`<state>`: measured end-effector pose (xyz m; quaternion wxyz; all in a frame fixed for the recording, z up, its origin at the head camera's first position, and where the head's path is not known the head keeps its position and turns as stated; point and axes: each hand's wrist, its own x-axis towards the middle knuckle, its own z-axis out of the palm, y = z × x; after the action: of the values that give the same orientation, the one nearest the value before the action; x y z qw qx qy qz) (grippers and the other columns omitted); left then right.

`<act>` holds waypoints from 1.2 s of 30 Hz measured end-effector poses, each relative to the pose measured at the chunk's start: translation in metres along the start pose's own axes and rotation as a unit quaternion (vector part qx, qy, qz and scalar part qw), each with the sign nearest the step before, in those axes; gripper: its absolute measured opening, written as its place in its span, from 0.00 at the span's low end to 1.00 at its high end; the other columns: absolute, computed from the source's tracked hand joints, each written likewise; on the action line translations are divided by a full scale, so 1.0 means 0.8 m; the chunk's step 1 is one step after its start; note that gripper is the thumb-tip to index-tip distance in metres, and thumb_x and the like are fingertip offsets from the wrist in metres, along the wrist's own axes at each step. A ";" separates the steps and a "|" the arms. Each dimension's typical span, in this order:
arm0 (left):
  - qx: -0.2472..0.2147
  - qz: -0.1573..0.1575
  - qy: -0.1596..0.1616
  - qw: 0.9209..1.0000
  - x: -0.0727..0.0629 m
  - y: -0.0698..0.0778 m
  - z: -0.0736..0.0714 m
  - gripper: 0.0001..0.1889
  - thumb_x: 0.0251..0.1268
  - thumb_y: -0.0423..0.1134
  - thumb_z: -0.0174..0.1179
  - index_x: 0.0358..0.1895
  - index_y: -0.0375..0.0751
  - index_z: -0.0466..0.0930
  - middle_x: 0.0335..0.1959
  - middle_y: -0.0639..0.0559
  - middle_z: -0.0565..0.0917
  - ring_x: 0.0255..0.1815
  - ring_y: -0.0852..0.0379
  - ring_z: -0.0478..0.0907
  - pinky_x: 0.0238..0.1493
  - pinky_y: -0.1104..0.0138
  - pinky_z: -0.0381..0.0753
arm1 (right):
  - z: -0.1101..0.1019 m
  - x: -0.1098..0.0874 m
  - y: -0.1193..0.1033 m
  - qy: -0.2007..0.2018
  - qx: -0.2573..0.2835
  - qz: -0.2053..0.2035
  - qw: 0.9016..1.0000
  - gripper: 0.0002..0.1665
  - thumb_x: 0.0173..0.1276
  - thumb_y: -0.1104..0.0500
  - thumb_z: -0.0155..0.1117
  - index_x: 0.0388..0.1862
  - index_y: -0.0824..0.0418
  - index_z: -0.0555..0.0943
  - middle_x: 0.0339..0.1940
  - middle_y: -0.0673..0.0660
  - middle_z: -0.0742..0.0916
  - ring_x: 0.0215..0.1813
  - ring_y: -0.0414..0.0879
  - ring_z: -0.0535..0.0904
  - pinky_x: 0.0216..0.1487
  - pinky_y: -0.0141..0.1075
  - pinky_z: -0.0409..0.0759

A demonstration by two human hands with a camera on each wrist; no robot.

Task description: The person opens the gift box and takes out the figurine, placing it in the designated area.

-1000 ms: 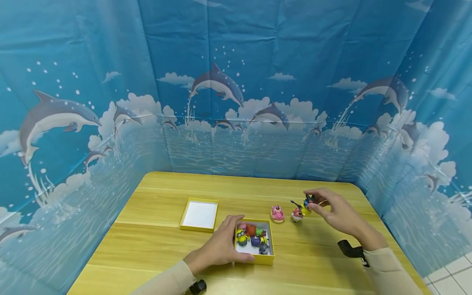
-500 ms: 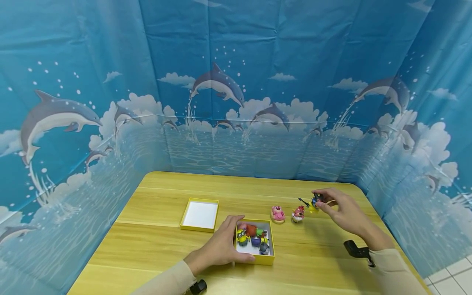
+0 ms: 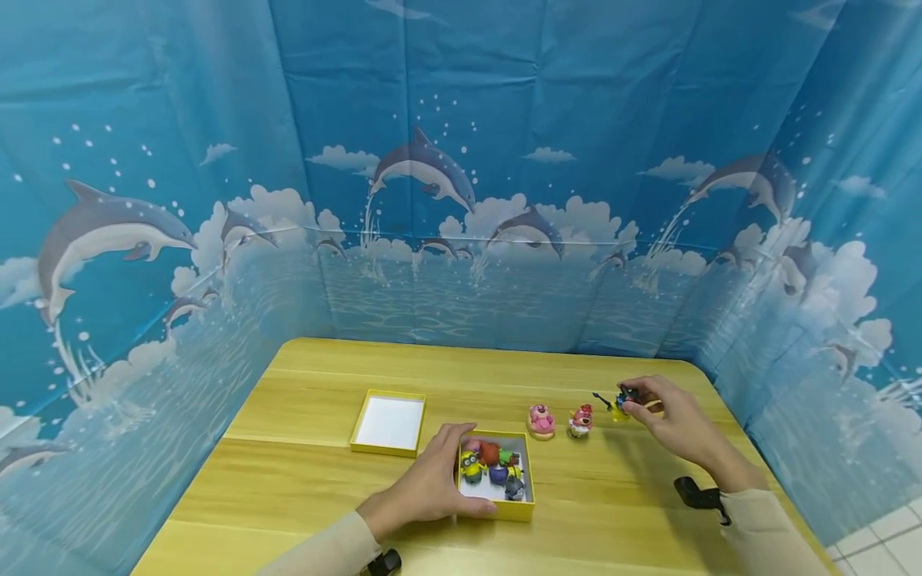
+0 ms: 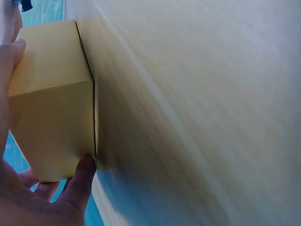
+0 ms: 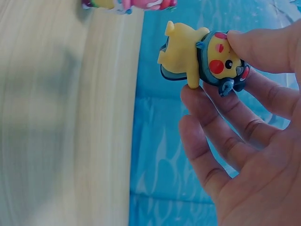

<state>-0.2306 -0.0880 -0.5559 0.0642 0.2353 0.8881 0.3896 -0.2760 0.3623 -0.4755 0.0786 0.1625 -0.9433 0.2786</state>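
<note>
My left hand point(image 3: 432, 480) grips the near left side of an open yellow box point(image 3: 504, 512); in the left wrist view its thumb and fingers span the box walls point(image 4: 51, 127). Several small toy figures lie inside, among them a yellow one with goggles point(image 3: 471, 468) and a grey one point(image 3: 514, 488). My right hand point(image 3: 675, 424) pinches a yellow toy figurine point(image 5: 181, 52) by its dark-hooded head, thumb on one side and fingers on the other. Its red cheek faces the right wrist camera, and its feet point toward the tabletop, close over it.
Two pink toy figures, one seated on a round base point(image 3: 541, 422) and one with a red top point(image 3: 579, 422), stand between box and right hand. A yellow lid point(image 3: 389, 452), white inside, lies left. A dolphin-printed curtain point(image 3: 446, 296) surrounds the wooden table point(image 3: 288, 448).
My right hand has carried the yellow figurine to the right, away from the pink figures, and lowered it slightly. My left hand has stayed on the box.
</note>
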 end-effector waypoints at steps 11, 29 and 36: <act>-0.003 -0.003 0.001 1.000 -0.001 0.002 0.000 0.70 0.54 0.75 0.86 0.95 0.51 0.59 0.84 0.49 0.73 0.79 0.49 0.76 0.79 0.47 0.83 | 0.017 0.000 0.021 -0.031 0.017 0.031 0.999 0.26 0.88 0.52 0.73 0.76 0.65 0.84 0.59 0.60 0.90 0.58 0.52 0.89 0.53 0.35 0.91; -0.005 -0.004 0.000 1.000 -0.001 0.004 0.000 0.69 0.55 0.74 0.86 0.95 0.50 0.59 0.85 0.49 0.73 0.80 0.48 0.76 0.79 0.46 0.83 | 0.037 -0.004 0.037 -0.037 0.015 0.034 0.999 0.25 0.83 0.53 0.79 0.71 0.63 0.88 0.57 0.58 0.91 0.55 0.47 0.88 0.50 0.34 0.90; -0.003 -0.004 0.000 1.000 -0.001 0.004 -0.001 0.69 0.55 0.74 0.86 0.95 0.50 0.59 0.85 0.49 0.73 0.80 0.49 0.76 0.79 0.47 0.83 | 0.041 -0.006 0.040 -0.042 0.021 0.028 0.999 0.24 0.82 0.53 0.81 0.69 0.64 0.89 0.57 0.59 0.90 0.51 0.44 0.87 0.48 0.34 0.89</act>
<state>-0.2289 -0.0868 -0.5533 0.0662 0.2309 0.8880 0.3921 -0.2843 0.3710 -0.5198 0.0280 0.1492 -0.9439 0.2933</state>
